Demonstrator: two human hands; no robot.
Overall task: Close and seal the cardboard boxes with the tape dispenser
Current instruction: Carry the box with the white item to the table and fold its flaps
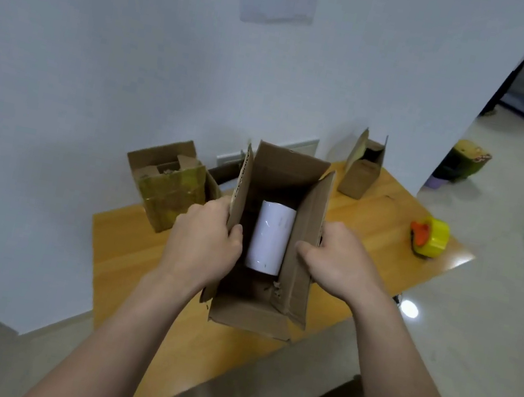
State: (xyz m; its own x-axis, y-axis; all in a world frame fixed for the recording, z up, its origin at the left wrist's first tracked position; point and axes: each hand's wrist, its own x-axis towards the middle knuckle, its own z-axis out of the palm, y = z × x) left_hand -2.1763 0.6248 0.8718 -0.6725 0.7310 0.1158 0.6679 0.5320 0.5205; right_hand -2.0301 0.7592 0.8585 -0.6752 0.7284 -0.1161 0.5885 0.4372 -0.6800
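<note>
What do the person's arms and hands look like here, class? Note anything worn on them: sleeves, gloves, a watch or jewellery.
Nothing is worn on them. The left hand and right hand have no gloves, and no rings show on the fingers in view. The left forearm and right forearm have no sleeve, watch or bracelet anywhere in the frame.

Mid-counter (126,244), toward the front edge: open cardboard box (254,316), a paper roll (270,238) lying inside, left hand (204,240) on its left flap, right hand (336,264) on its right flap. Behind and left, along the wall-side edge: taped box (166,195). At the far right corner: small open box (360,177). Near the right edge: tape dispenser (430,236).
</note>
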